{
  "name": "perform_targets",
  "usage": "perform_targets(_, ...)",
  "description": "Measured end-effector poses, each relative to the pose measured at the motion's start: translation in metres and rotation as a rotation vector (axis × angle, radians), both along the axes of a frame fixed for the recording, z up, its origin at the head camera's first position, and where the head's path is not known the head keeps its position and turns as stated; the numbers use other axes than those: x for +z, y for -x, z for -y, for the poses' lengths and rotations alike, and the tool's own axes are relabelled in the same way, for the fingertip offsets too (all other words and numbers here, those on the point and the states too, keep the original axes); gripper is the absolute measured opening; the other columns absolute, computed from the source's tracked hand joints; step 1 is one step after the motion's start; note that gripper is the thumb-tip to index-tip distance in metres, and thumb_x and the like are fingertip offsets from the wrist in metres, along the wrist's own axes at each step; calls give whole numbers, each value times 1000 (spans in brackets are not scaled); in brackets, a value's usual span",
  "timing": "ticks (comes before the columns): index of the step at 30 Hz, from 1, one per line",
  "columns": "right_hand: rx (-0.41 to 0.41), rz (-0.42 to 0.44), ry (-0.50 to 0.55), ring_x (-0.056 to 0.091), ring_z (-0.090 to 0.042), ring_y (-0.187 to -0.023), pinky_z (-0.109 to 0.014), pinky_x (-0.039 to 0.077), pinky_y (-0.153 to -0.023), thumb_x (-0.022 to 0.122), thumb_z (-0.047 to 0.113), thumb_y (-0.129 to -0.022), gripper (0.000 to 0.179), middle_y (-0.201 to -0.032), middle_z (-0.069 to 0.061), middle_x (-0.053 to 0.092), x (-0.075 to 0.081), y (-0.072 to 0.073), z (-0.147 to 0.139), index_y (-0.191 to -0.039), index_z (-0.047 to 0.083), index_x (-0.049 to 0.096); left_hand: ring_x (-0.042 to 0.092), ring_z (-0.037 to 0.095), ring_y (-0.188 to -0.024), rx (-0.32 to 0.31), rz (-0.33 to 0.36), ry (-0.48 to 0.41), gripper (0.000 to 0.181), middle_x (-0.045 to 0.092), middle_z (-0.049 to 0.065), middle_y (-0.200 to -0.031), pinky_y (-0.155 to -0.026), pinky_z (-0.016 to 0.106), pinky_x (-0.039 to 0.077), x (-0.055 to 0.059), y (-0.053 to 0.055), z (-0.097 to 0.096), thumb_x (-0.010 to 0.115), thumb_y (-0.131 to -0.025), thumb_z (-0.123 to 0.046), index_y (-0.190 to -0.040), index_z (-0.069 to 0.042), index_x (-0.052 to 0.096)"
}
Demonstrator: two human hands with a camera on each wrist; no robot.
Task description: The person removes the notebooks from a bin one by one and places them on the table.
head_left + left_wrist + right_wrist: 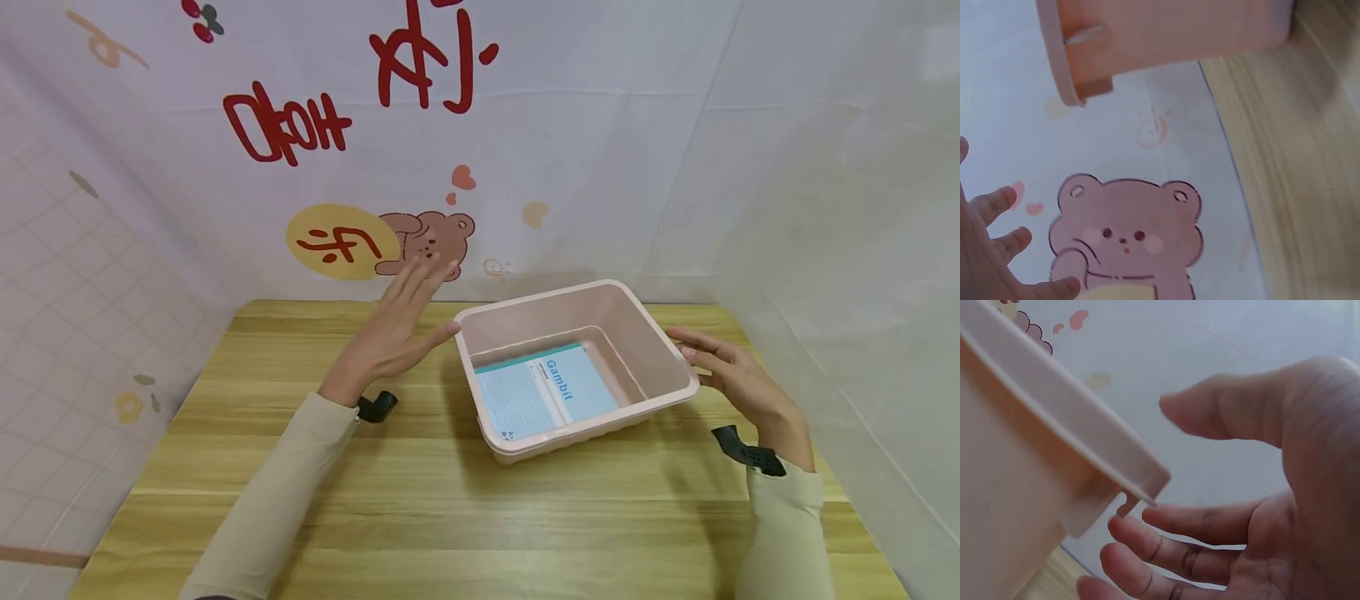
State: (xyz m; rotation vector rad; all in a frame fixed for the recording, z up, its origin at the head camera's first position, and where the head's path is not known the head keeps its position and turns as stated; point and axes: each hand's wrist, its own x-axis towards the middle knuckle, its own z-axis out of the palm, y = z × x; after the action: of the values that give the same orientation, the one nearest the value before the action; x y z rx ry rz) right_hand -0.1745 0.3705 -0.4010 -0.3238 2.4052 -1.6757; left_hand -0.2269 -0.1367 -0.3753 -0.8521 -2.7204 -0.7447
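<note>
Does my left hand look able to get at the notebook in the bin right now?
Probably yes. Your left hand is empty, fingers straight, beside the bin. The bin is open on top and nothing lies over the notebook, so only the bin's side seems in the way.

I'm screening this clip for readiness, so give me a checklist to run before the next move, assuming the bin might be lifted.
1. Notebook inside the bin: ok; the notebook lies on the floor of the bin, "Gambit" cover facing up.
2. Left hand gripping: not ok; the left hand is open, fingers straight, beside the bin's left side.
3. Left thumb on the rim: cannot tell; it overlaps the corner in the head view, but contact isn't clear.
4. Right thumb on the rim: not ok; the right wrist view shows the right hand with its thumb clear of it.
5. Right fingertips touching the bin: cannot tell; they are close to the rim.
</note>
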Motion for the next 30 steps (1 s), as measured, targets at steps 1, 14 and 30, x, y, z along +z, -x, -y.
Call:
perform_targets(1,8,1,13,60,1,-119,-19,53,-90,48,17,-109,49,-140,16,58,0,0,0,-154,-3,40,-4,24,-162,-10,-2,2,81,5,-5,-174,-127,60,7,2,2,-3,42,-99,-70,-165,-39,6)
perform_targets(14,-35,47,-43,66,2,-109,-16,52,-88,61,18,-103,55,-125,19,66,-1,-2,3,-152,-2,44,-4,28,-162,-132,28,107,78,3,-4,-174,-125,67,6,27,21,-40,35,-98,-75,-163,-46,3)
perform_targets(30,-91,41,-126,66,8,-107,-13,52,-87,69,23,-100,57,-123,27,65,10,-4,4,-147,-3,51,-5,26,-162,-210,30,248,80,2,-5,-175,-126,64,6,42,20,-80,41,-97,-74,-162,-47,3)
